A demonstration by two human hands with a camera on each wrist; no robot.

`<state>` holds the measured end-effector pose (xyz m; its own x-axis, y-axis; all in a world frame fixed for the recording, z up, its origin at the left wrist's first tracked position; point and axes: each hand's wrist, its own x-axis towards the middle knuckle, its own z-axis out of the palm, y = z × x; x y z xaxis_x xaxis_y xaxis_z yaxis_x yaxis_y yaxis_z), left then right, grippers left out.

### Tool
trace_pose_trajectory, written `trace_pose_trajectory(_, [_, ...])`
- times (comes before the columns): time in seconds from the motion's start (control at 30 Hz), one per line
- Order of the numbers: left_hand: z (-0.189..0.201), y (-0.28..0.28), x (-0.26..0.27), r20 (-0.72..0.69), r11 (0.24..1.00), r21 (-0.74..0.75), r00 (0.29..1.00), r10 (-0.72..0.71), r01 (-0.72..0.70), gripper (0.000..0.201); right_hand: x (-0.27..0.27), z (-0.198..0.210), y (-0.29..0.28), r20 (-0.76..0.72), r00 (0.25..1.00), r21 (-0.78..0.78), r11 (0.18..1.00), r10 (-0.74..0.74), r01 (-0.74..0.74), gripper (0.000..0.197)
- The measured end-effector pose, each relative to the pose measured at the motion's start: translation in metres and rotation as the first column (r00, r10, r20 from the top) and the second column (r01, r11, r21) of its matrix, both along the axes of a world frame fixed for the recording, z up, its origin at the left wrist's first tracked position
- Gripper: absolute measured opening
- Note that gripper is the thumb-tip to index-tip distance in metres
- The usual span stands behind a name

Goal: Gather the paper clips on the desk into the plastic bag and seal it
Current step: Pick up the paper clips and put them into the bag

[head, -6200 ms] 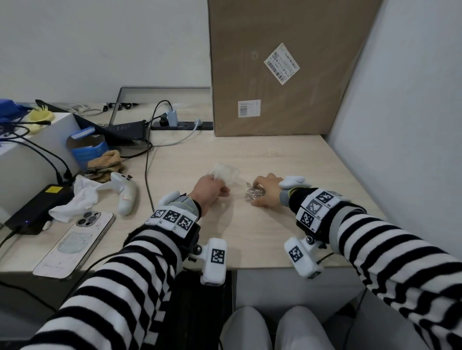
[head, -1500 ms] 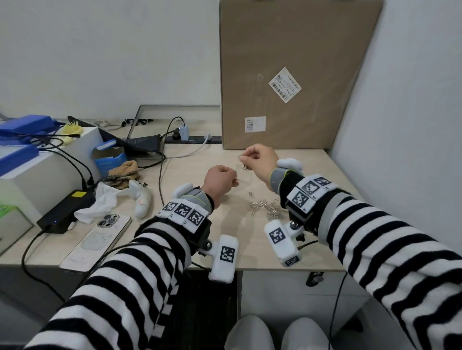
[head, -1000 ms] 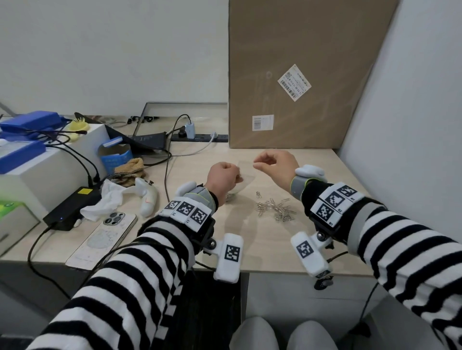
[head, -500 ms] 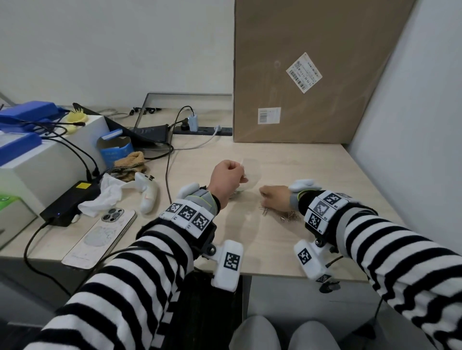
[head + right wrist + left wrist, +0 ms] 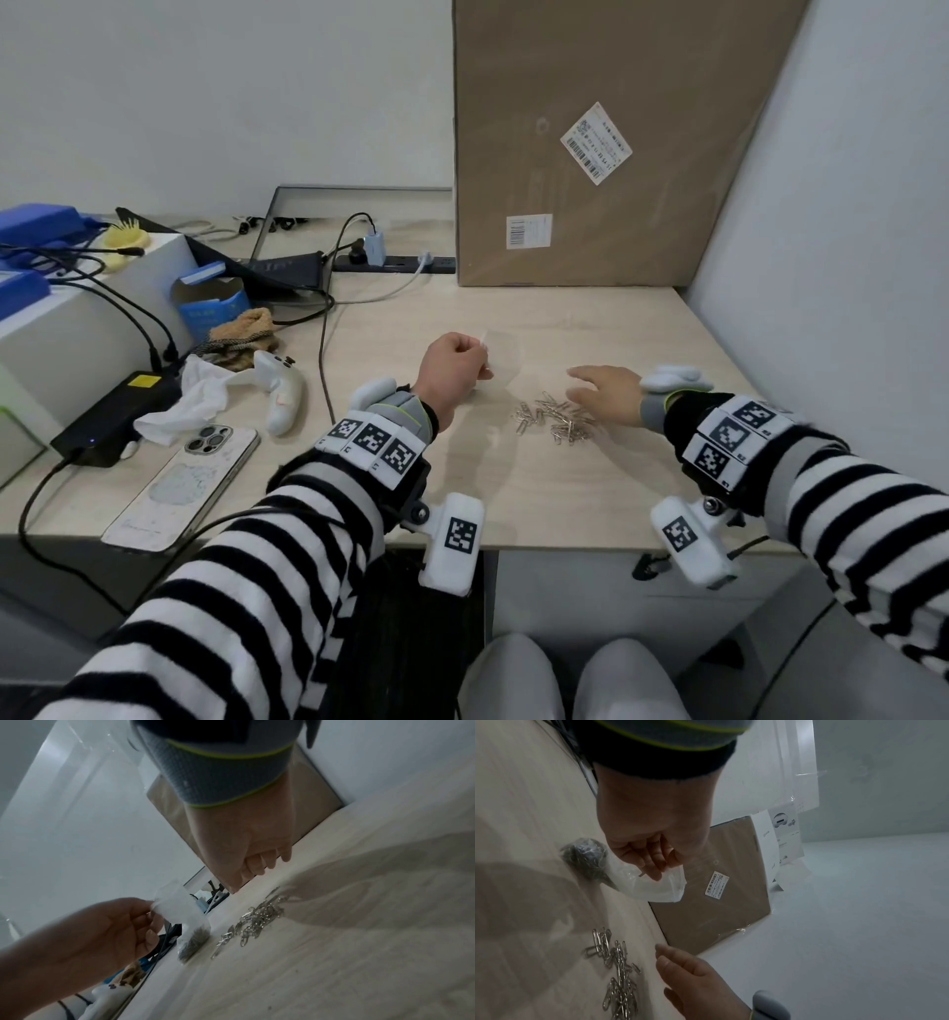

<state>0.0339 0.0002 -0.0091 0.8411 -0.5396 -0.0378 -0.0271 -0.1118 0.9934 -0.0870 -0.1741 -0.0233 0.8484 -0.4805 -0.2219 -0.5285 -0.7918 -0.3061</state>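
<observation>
Metal clips [image 5: 588, 860] inside plastic bag [image 5: 654, 886] visible wrist views only.

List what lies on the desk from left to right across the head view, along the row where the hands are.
Black power brick → phone → white game controller → left hand → plastic bag → paper clips → right hand.

A tall cardboard box [image 5: 606, 144] stands at the back of the desk; left of it — a power strip [image 5: 395, 263], a phone [image 5: 182, 485], a white game controller [image 5: 280, 388], a crumpled tissue [image 5: 190, 398].
</observation>
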Motion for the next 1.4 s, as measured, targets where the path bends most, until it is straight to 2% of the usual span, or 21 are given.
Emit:
trace_pose_trajectory(0.1, [0.001,0.002,-0.005,0.011,1.000,0.005,1.000,-0.011,0.011,0.021,-0.005,-0.003,0.006,-0.094,0.996,0.012,1.000,-0.006,0.007,0.025])
trace_pose_trajectory(0.3, [-0.002,0.008,-0.012,0.025,1.000,0.005,0.999,-0.023,0.023,0.021,-0.010,-0.007,0.030,0.004,0.999,0.111,0.993,0.041,-0.041,0.041])
trace_pose_trajectory(0.43, [-0.003,0.012,-0.013,0.033,1.000,-0.003,0.999,-0.021,0.022,0.021,-0.011,0.006,0.027,0.101,0.988,0.060,0.992,-0.115,0.110,0.037])
trace_pose_trajectory(0.53, [-0.003,0.013,-0.012,0.037,1.000,-0.006,0.999,-0.023,0.023,0.020,-0.020,0.013,0.018,0.049,0.973,0.052,0.973,-0.227,0.224,0.031])
trace_pose_trajectory(0.7, [-0.007,0.013,-0.013,0.039,1.000,-0.001,0.999,-0.030,0.030,0.021,-0.021,0.006,0.026,-0.003,0.971,0.159,0.959,-0.238,0.235,0.013])
trace_pose_trajectory(0.83, [-0.010,0.011,-0.016,0.037,0.999,0.008,0.998,-0.041,0.040,0.020,-0.010,-0.003,0.039,0.138,0.944,0.297,0.922,-0.299,0.248,0.021])
trace_pose_trajectory(0.9, [-0.010,0.012,-0.016,0.038,0.999,0.009,0.998,-0.045,0.044,0.020,-0.006,-0.004,0.039,0.155,0.946,0.233,0.941,-0.285,0.245,0.023])
trace_pose_trajectory(0.97, [-0.010,0.013,-0.015,0.040,0.999,0.000,0.998,-0.044,0.044,0.020,-0.006,-0.001,0.038,0.129,0.961,0.080,0.969,-0.244,0.236,0.019])
trace_pose_trajectory(1.0, [-0.010,0.014,-0.015,0.039,0.999,-0.003,0.998,-0.044,0.045,0.020,-0.006,0.000,0.037,0.091,0.972,0.023,0.976,-0.216,0.215,0.024])
trace_pose_trajectory(1.1, [-0.010,0.015,-0.015,0.037,0.999,-0.007,0.998,-0.044,0.044,0.022,-0.004,-0.004,0.035,-0.067,0.993,-0.054,0.994,-0.101,0.097,0.060])
trace_pose_trajectory(1.13, [-0.011,0.014,-0.016,0.040,0.999,-0.005,0.998,-0.045,0.046,0.023,-0.003,-0.007,0.036,-0.089,0.993,-0.064,0.995,-0.078,0.072,0.066])
trace_pose_trajectory(1.2, [-0.011,0.014,-0.017,0.045,0.999,0.000,0.998,-0.050,0.050,0.023,-0.002,-0.013,0.041,-0.069,0.996,-0.076,0.995,-0.063,0.058,0.062])
trace_pose_trajectory(1.4, [-0.013,0.011,-0.023,0.044,0.998,0.011,0.997,-0.058,0.057,0.022,0.002,-0.011,0.046,-0.052,0.998,-0.099,0.995,-0.034,0.029,0.033])
